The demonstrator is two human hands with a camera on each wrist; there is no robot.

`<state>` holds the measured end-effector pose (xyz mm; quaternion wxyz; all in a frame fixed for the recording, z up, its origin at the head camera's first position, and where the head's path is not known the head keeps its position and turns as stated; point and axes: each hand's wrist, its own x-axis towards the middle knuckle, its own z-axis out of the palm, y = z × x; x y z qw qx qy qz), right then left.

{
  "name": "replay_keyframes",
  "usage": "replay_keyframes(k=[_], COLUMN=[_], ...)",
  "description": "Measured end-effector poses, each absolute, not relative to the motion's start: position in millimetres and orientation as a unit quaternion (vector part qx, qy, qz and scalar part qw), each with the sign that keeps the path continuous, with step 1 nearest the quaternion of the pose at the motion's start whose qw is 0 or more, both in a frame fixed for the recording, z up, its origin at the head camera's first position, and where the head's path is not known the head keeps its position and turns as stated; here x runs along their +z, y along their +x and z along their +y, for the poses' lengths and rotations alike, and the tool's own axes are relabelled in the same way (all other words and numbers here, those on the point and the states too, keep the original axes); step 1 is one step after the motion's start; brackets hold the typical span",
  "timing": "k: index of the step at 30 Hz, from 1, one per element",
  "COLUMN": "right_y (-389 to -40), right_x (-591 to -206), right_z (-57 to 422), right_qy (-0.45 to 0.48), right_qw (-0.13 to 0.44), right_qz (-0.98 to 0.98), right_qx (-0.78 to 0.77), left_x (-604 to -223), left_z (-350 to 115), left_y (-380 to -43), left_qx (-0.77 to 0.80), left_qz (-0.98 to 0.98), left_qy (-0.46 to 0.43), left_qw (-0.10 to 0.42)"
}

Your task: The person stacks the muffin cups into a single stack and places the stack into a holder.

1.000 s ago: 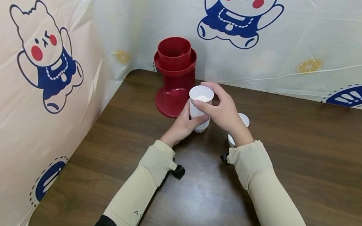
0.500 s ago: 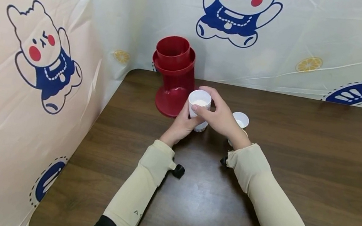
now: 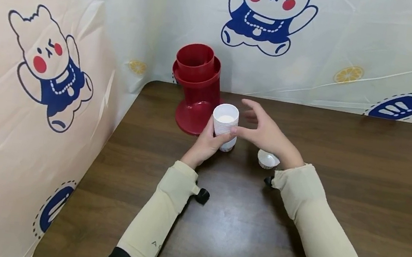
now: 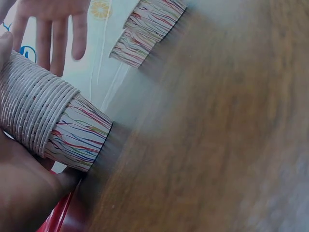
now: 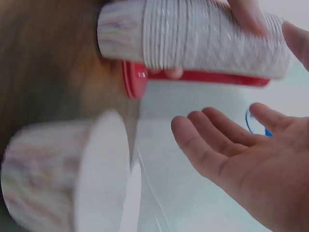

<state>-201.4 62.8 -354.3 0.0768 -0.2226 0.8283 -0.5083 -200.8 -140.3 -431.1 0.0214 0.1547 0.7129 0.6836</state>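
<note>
i note left hand (image 3: 202, 144) gripping an upright stack of cups (image 3: 224, 124) near the red stand (image 3: 197, 95), right hand (image 3: 269, 132) spread wide beside the stack.

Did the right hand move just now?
Yes. In the head view, the right hand has moved rightward, farther from the red stand.

The cup stack (image 3: 224, 125) looks like ridged paper, the stand (image 3: 195, 112) smooth glossy plastic, the table (image 3: 366, 179) softly shiny wood.

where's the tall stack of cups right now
In the head view, the tall stack of cups is near the middle, held by the left hand, just right of the red stand.
</note>
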Motion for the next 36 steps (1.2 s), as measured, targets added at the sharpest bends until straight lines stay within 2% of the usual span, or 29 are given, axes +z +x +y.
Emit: replay_keyframes(k=[7,12,16,25,36], right_y=[-205.3,-210.4,-217.1,-221.7,-218.8], right_x=[-354.0,-361.9,-374.1,-383.2,-384.0], right_z=[97.4,112.9,115.7,111.2,122.2], right_qy=[-0.177,-0.16,-0.163,-0.137,-0.106], right_qw=[0.046,0.034,0.042,0.076,0.045], right_qz=[0.843,0.905,0.933,0.946,0.958], right_qx=[-0.507,-0.393,-0.318,-0.284,-0.262], left_x=[-430.9,-431.7,-431.3,-429.2,-430.8], left_z=[-140.3,-140.8,-141.2,-138.8,-140.4], left_y=[-200.1,-200.6,-200.9,-200.0,-199.9], left_qx=[0.673,0.675,0.676,0.679,0.669], left_qz=[0.726,0.724,0.723,0.721,0.729], left_qy=[0.138,0.142,0.138,0.139,0.146], left_qw=[0.021,0.015,0.019,0.026,0.012])
